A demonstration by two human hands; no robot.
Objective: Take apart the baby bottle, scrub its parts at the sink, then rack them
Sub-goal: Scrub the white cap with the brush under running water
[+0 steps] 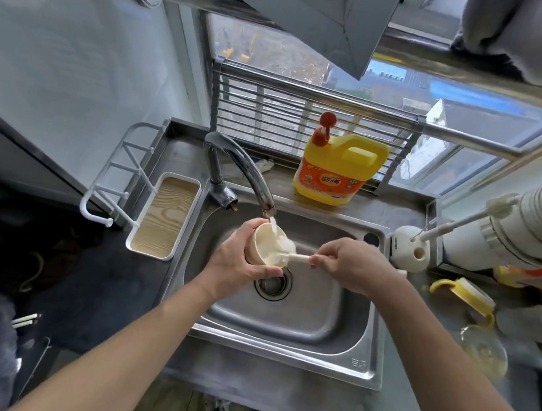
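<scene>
Over the sink (284,324): left grip (236,265) is clasping the cream bottle body (266,243) under the faucet's (234,158) running stream.
Right grip (353,264): is pinching the brush (297,258) handle, head sitting inside the bottle body.
Tabletop's (426,399) right edge: yellow-handled collar (477,295) is lying there.
Far edge: detergent jug (340,172) is standing.

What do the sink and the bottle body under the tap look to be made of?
The sink looks like stainless steel, brushed: grey metallic sheen, soft reflections. The bottle body is probably plastic: cream, smooth, thin-walled; silicone cannot be excluded.
</scene>
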